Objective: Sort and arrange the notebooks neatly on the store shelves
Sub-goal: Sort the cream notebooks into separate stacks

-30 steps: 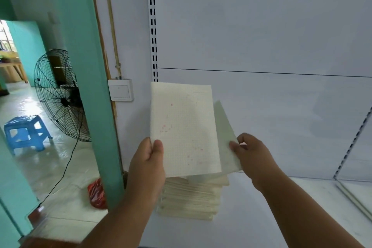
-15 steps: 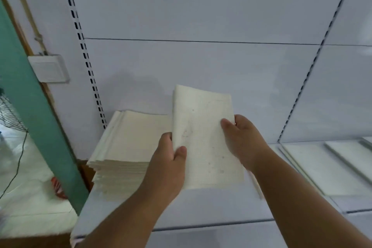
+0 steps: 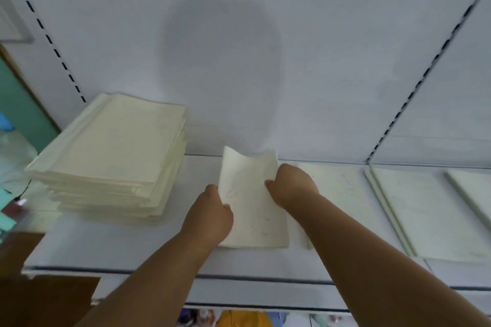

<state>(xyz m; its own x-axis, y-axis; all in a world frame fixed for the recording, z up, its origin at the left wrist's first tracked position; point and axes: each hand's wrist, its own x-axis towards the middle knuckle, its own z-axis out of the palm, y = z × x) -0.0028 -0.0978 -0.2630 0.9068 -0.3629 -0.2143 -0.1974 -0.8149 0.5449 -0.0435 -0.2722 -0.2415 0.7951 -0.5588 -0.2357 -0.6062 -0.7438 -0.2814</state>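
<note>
one thin cream-white paper notebook [image 3: 253, 207] sits between your hands, low over the white metal store shelf [image 3: 106, 244], its near edge down at or just above the shelf and its far edge lifted and bowed into a soft wave. whether the near edge already touches the shelf, you cannot tell from this angle. your left hand [image 3: 210, 214] pinches the left long edge, thumb on top and fingers [image 3: 225, 206] curled under; your right hand [image 3: 291, 187] clasps the right edge further up, fingers tucked round it. holding both long sides likely lets you keep the floppy cover square as you lay it down, which would explain the sag across the middle.

its long axis runs from you toward the pale grey back panel [image 3: 239, 61], short edges facing you and the wall, leaning a touch to the right at the near end. that matches the flat cream notebooks [image 3: 430, 210] laid in a row to the right, the closest just beside your right wrist, so you seem to be adding the next place in that row.

to the left, well apart from the held one, stands the tall stack of cream notebooks [image 3: 114, 156], slightly fanned at its edges, probably your supply. by my reading, the step in hand is setting this one flat and aligned with its neighbours.
</note>
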